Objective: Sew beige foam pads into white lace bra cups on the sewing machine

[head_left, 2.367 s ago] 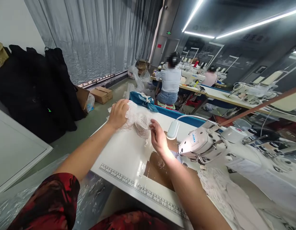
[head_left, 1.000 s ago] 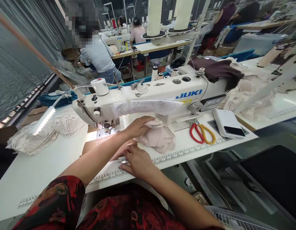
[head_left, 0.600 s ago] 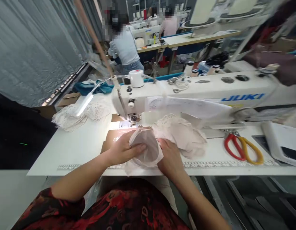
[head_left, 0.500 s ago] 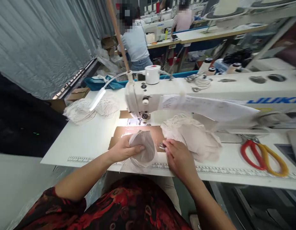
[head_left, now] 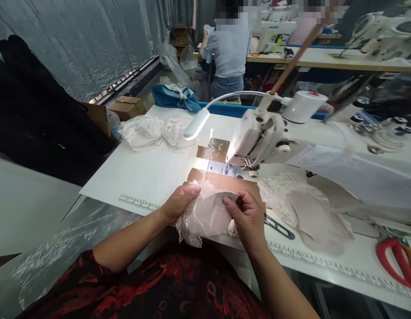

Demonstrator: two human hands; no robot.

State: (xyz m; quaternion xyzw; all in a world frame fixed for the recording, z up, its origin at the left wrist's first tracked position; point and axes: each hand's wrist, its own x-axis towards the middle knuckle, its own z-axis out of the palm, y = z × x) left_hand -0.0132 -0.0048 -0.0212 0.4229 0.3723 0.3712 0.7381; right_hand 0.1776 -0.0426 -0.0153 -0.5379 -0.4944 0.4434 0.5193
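Observation:
A pale fabric piece with a lace edge (head_left: 212, 215) is held between both hands just in front of the sewing machine (head_left: 258, 137). My left hand (head_left: 180, 204) pinches its upper left side, with lace hanging below the fingers. On the right, my right hand (head_left: 250, 217) grips its upper right edge between thumb and fingers. Dark thread snips (head_left: 280, 227) lie on the table beside my right hand, not touched. The machine's needle area, lit by the lamp (head_left: 197, 124), is just beyond the fabric.
Lace pieces (head_left: 142, 133) lie at the back left, near a blue bag (head_left: 175, 97). More pale pieces (head_left: 312, 217) rest to the right, with red-handled scissors (head_left: 394, 261) at the table's right edge. A person (head_left: 230, 53) sits beyond the table.
The view has turned left. The fabric has been opened out, with its lace now showing. My right hand has let go of the snips and taken hold of the fabric edge.

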